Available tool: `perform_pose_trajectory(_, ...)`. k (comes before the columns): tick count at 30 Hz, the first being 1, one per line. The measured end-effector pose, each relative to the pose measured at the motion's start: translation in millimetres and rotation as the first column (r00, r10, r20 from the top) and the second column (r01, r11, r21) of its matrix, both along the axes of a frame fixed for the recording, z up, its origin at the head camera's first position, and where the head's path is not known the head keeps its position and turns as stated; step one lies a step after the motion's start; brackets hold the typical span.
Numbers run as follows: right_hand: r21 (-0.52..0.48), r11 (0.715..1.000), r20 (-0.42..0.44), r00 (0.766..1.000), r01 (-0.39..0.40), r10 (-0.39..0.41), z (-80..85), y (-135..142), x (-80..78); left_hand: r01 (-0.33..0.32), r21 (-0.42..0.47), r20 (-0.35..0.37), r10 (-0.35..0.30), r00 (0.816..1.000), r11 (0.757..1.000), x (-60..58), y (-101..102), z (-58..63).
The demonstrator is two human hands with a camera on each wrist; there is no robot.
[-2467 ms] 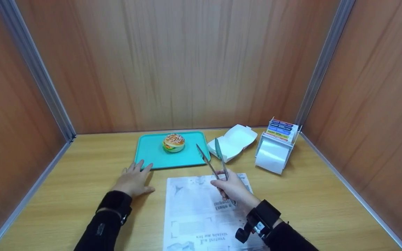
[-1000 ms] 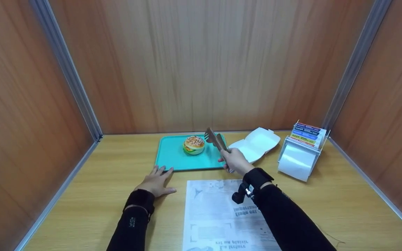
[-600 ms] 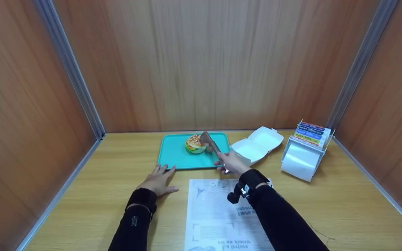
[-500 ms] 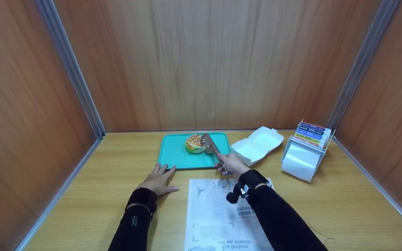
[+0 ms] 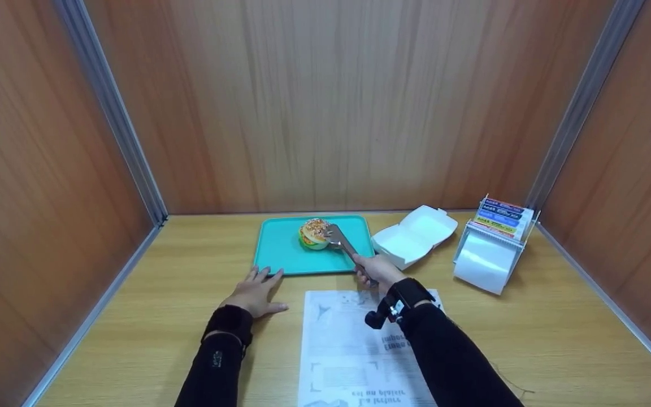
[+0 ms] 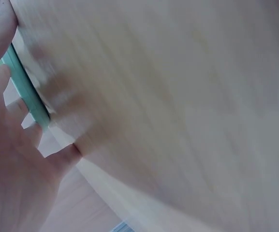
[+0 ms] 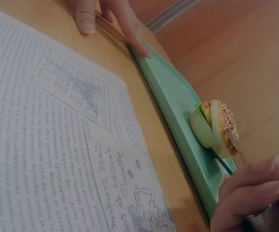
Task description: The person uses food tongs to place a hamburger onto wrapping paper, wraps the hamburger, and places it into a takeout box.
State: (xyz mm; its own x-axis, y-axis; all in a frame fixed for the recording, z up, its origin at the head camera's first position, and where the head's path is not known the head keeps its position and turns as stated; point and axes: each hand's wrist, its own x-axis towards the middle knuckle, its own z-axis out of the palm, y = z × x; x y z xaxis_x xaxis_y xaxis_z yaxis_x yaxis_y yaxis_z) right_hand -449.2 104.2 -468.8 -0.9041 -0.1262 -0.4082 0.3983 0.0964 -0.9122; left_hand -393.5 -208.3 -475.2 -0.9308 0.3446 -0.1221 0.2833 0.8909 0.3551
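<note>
A toy-like sesame-bun burger (image 5: 312,234) sits on a turquoise tray (image 5: 280,261). My right hand (image 5: 381,271) grips metal tongs (image 5: 346,244), whose tips reach the burger's right side. In the right wrist view, one tong arm lies against the bun of the burger (image 7: 223,126) and the other runs low beside its base. My left hand (image 5: 252,297) is spread with straight fingers, fingertips at the tray's near left corner. The left wrist view shows those fingers along the tray's edge (image 6: 25,89).
Right of the tray stands a white clamshell box (image 5: 416,234) with its lid up. Farther right is a wire rack (image 5: 488,249) with white sheets and coloured labels. A printed newspaper-style sheet (image 5: 342,345) lies in front, under my right forearm. Wooden panels enclose the table's back and sides.
My right hand has carried the tongs from above the paper forward to the burger, and the spread tips have drawn closer together. The left hand stays at the tray; the head view has shifted.
</note>
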Motion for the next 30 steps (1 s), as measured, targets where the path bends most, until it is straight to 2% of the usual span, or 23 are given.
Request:
perform_pose_trajectory(9,-0.035,0.999,-0.016,1.000,0.015,-0.016,5.3,2.4,1.8,0.003,-0.006,-0.020,-0.003,1.000,1.000,0.3,5.0,8.2)
perform_pose_trajectory(14,-0.032,0.999,-0.077,0.997,-0.009,0.006,10.4,4.7,5.1,0.006,-0.002,-0.029,-0.006,1.000,1.000,-1.8,4.1,7.4)
perform_pose_trajectory(17,-0.023,0.999,-0.103,0.994,-0.039,0.036,13.6,8.3,8.8,0.001,0.005,-0.026,0.000,1.000,1.000,-2.6,0.6,-1.3)
perform_pose_trajectory(21,-0.014,0.998,-0.118,0.991,-0.062,0.060,16.7,21.5,16.4,-0.001,0.009,-0.044,0.001,0.999,1.000,-8.9,-5.0,-23.6)
perform_pose_trajectory(24,0.011,0.997,-0.127,0.989,-0.076,0.077,19.9,38.6,23.4,0.002,0.006,-0.054,-0.001,0.999,1.000,-11.3,-5.6,-30.3)
perform_pose_trajectory(30,0.069,0.989,-0.131,0.981,-0.132,0.140,30.3,74.4,37.5,0.000,0.015,-0.031,0.000,1.000,1.000,-1.5,-2.5,-8.1)
